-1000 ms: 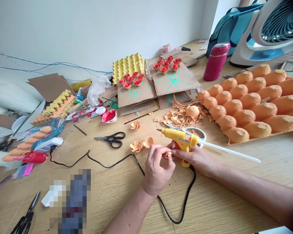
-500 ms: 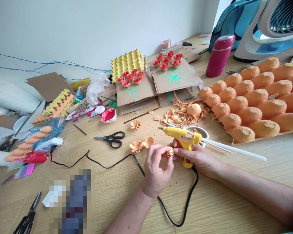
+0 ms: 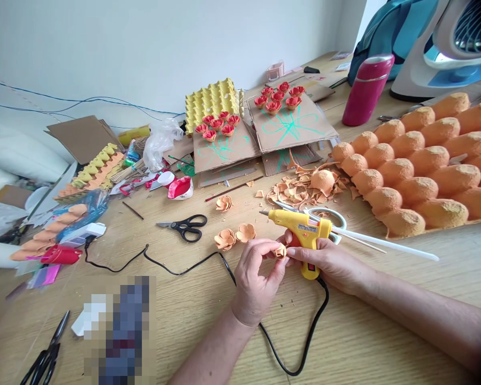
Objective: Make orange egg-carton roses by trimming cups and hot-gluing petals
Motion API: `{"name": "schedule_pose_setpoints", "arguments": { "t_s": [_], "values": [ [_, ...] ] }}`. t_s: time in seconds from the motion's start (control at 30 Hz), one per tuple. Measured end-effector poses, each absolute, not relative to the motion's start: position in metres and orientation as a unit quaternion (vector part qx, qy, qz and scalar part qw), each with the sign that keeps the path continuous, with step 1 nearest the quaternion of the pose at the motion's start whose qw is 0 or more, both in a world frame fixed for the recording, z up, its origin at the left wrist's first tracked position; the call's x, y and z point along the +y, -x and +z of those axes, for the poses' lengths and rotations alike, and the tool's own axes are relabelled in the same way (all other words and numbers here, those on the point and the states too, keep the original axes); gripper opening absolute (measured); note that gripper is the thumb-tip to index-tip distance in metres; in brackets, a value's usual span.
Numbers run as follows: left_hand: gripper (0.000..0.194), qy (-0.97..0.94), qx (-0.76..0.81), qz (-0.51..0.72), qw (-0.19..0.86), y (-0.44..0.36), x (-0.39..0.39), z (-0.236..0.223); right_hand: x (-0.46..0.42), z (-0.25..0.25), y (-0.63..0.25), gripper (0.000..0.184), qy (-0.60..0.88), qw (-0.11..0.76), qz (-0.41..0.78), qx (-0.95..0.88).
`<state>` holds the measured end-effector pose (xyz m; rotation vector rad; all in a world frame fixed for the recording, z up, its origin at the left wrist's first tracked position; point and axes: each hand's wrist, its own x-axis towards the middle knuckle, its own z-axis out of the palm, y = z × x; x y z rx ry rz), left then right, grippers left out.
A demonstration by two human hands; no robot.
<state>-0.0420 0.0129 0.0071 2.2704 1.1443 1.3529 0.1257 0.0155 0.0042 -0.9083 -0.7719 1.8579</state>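
Note:
My left hand [image 3: 256, 272] pinches a small orange paper flower [image 3: 279, 250] between thumb and fingers at the table's middle. My right hand [image 3: 329, 262] is wrapped round the handle of a yellow glue gun [image 3: 301, 226], whose nozzle points left, and its fingertips also press on the flower. A long white glue stick [image 3: 388, 248] juts from the gun's back. Two finished orange flowers [image 3: 235, 236] lie just left of my hands, a third [image 3: 224, 202] farther back.
Black scissors [image 3: 186, 226] and the gun's black cord [image 3: 176, 266] lie to the left. An orange egg tray [image 3: 420, 166] fills the right; orange scraps [image 3: 300, 188] sit behind the gun. Cardboard with red flowers [image 3: 278, 115], a yellow tray [image 3: 212, 97], and a magenta bottle [image 3: 366, 88] stand at the back.
Both hands stay together on the flower and gun, working it slightly; the view has shifted a little, so everything sits a bit higher and to the right in the frame.

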Motion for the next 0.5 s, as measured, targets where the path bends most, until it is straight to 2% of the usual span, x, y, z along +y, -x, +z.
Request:
{"name": "schedule_pose_setpoints", "arguments": {
  "t_s": [0.33, 0.5],
  "values": [
    [0.024, -0.796, 0.369, 0.459, 0.141, 0.0459, 0.0144, 0.0049, 0.0162, 0.0051, -0.1285, 0.037, 0.385, 0.452, 0.737, -0.323],
    [0.020, -0.785, 0.383, 0.466, 0.141, 0.0454, 0.0148, 0.0047, 0.0162, 0.0070, -0.1265, 0.040, 0.375, 0.454, 0.746, -0.310]
  ]
}}
